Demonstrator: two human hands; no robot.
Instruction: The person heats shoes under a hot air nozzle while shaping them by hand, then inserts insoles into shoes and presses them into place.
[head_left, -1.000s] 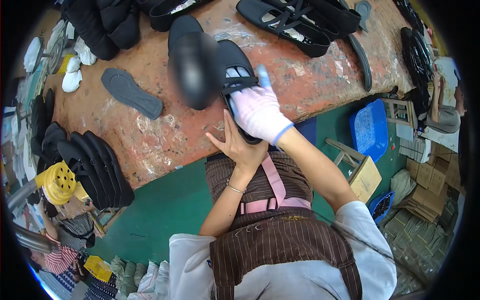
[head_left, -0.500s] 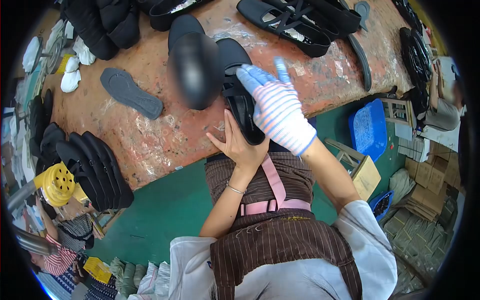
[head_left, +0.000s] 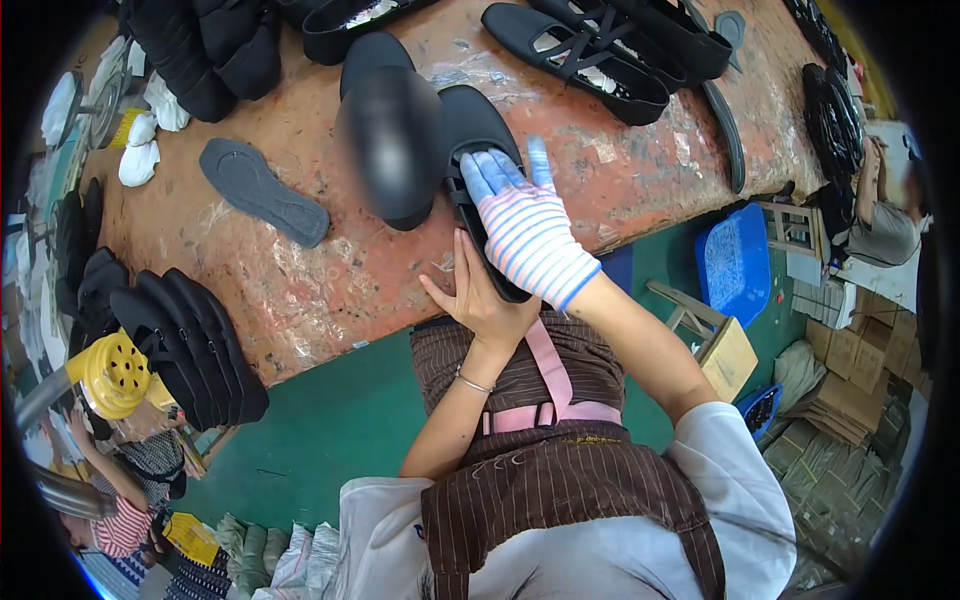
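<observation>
A black shoe [head_left: 478, 117] lies at the table's near edge, its toe away from me and its heel toward me. My bare left hand [head_left: 488, 300] cups the heel from the left and below, with some fingers stretched along its side. My right hand [head_left: 530, 225], in a white and blue striped glove, lies over the shoe. Its flat fingers reach into the opening near the toe, and the thumb stands apart. Another black shoe [head_left: 375, 52] is just left, mostly covered by a blurred dark patch. Further left rests a grey insole [head_left: 263, 192].
Strappy black shoes [head_left: 590, 60] stand at the back of the worn table [head_left: 330, 290]. Several black shoes [head_left: 190, 345] line its left edge, by a yellow perforated fixture [head_left: 115, 375]. A blue basket [head_left: 735, 262] and wooden stool [head_left: 728, 355] are right. Other people work on both sides.
My right hand has slid left and down, its fingertips dipping into the shoe's opening. The shoe and my left hand have shifted only slightly.
</observation>
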